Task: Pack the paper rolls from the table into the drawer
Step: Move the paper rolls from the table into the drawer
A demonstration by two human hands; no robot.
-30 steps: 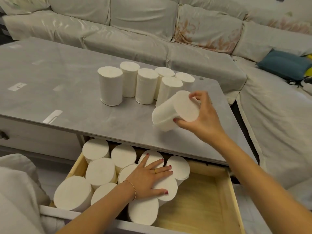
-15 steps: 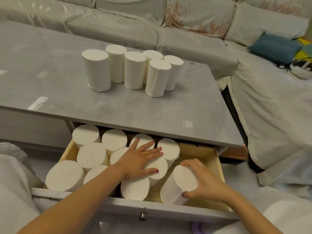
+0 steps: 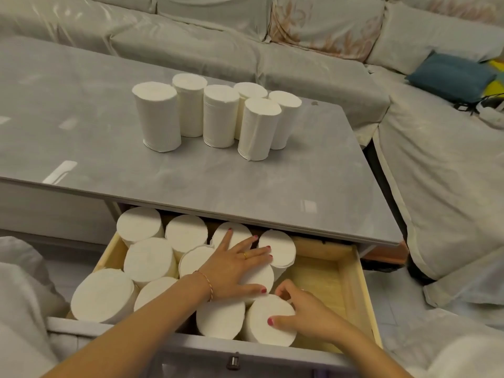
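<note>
Sofa (image 3: 300,50) runs along the far side and down the right, covered in pale sheeting; a blue cushion (image 3: 450,77) lies on its right section.

Table (image 3: 191,181), grey top, stands in front of me. Six rolls (image 3: 215,115) stand upright on it in a tight cluster, touching or just beside one another, toward the far right of the top.

Drawer (image 3: 365,285) is pulled out from under the table's near edge. Its left and middle are filled with upright rolls packed side by side, round ends up; the right part shows bare wood floor. Exact count in the drawer I cannot tell, since my arms cover some.

Newest roll (image 3: 268,319) stands upright at the drawer's front, just right of the packed group and touching its neighbour.

My left hand (image 3: 234,271) lies flat, fingers spread, pressing on the tops of the middle rolls. A ring sits on one finger, a thin bracelet on the wrist.

My right hand (image 3: 305,315) curls around the newest roll from the right: thumb on its top face, fingers bent over the far rim, holding it lightly.
</note>
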